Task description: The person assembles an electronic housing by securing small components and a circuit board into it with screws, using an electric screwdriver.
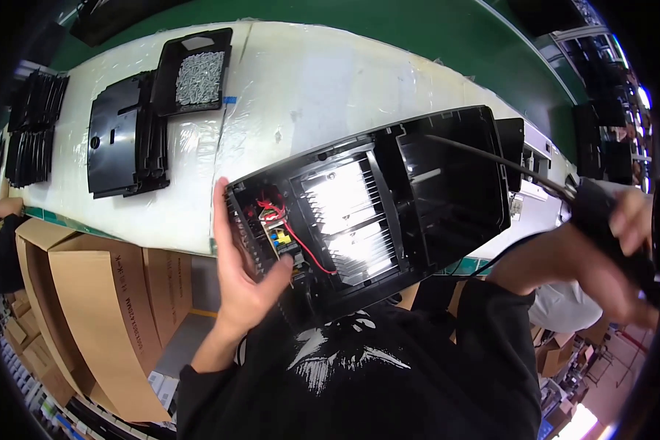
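A long black plastic housing (458, 194) lies open side up at the table's near edge, tilted up toward the right. Inside it are a shiny finned metal heat sink (348, 220), a small circuit board (280, 238) and red wires (304, 249). My left hand (246, 282) grips the housing's left end, fingers along the outer wall and thumb over the board. At the right, my right hand (612, 257) is closed around a black power screwdriver (594, 209). Its long thin shaft reaches over the housing's right part; whether the tip touches anything is unclear.
A black tray of small screws (199, 77) stands on the white-covered table (308, 73), beside a stack of black panels (117, 139). More black parts (29, 132) lie far left. Large cardboard boxes (106, 315) stand below left, near another person's arm (1, 208).
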{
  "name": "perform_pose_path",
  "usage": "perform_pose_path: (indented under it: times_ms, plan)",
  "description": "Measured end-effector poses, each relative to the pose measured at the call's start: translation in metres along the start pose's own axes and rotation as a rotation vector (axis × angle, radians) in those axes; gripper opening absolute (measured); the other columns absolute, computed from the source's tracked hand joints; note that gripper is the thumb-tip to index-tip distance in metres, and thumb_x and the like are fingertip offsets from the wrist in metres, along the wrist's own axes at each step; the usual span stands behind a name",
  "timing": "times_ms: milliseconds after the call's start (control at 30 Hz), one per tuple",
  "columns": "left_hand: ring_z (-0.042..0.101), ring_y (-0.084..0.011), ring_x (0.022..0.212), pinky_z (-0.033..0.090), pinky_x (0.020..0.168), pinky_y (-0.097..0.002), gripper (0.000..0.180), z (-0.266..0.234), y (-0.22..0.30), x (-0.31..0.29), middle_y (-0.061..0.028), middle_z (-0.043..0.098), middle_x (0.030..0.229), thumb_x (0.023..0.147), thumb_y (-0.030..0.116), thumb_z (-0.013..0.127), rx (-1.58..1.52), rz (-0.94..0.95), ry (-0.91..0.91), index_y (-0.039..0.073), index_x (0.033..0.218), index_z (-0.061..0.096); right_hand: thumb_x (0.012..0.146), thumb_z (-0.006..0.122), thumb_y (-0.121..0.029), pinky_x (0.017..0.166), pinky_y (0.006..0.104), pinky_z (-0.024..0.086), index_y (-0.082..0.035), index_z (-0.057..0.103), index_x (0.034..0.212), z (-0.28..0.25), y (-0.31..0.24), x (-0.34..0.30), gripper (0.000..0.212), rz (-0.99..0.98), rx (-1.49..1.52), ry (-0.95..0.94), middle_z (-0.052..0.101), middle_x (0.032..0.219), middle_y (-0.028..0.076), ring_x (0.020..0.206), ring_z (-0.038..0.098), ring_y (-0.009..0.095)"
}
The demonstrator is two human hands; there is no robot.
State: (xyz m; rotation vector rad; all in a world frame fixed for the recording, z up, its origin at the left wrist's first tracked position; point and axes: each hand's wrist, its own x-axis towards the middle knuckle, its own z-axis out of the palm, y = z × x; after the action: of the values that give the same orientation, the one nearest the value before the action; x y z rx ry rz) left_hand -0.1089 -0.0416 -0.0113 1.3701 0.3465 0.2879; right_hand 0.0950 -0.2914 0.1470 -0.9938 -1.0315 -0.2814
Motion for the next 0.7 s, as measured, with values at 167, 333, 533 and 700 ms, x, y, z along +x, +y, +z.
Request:
perform_pose_path:
  times_ms: [167, 333, 533, 700]
  plan:
    - [0.049, -0.0197, 0.112, 0.04, 0.096, -0.0299, 0.098, -0.002, 0.003, 0.015, -0.0153, 0.04, 0.131, 0.064, -0.015, 0.049, -0.033, 0.004, -0.052, 0.002, 0.146, -0.003, 0.08, 0.044, -0.065, 0.052, 0.0263, 0.037, -0.007, 0.045, 0.082, -0.037, -0.05, -0.034, 0.058, -0.046, -0.261, 0.05, 0.045, 0.075, 0.006, 0.057, 0.044, 0.015]
    - [0.044, -0.0183, 0.12, 0.031, 0.103, -0.0268, 0.092, -0.02, 0.002, 0.094, -0.013, 0.041, 0.135, 0.058, -0.005, 0.054, 0.195, 0.053, -0.294, -0.002, 0.143, 0.02, 0.082, 0.048, -0.058, 0.051, 0.0256, 0.037, -0.008, 0.048, 0.087, -0.041, -0.091, -0.066, 0.05, -0.487, -0.484, 0.729, 0.046, 0.077, 0.006, 0.058, 0.046, 0.016]
    - [0.052, -0.0075, 0.079, 0.041, 0.069, -0.0182, 0.088, 0.012, 0.027, 0.194, -0.0036, 0.057, 0.102, 0.055, -0.004, 0.049, 0.479, -0.054, -0.596, 0.004, 0.141, 0.031, 0.077, 0.047, -0.07, 0.048, 0.0274, 0.035, -0.011, 0.051, 0.087, -0.083, -0.178, -0.126, 0.06, -0.551, -0.72, 0.591, 0.045, 0.064, 0.004, 0.05, 0.042, 0.016]
    - [0.043, -0.0036, 0.055, 0.025, 0.041, -0.0168, 0.092, 0.072, 0.04, 0.265, 0.0006, 0.055, 0.083, 0.05, -0.005, 0.042, 0.766, -0.077, -0.853, 0.01, 0.141, 0.034, 0.079, 0.039, -0.075, 0.047, 0.0265, 0.035, -0.012, 0.048, 0.095, -0.088, -0.18, -0.139, 0.066, -0.603, -0.883, 0.466, 0.05, 0.075, 0.006, 0.053, 0.043, 0.014]
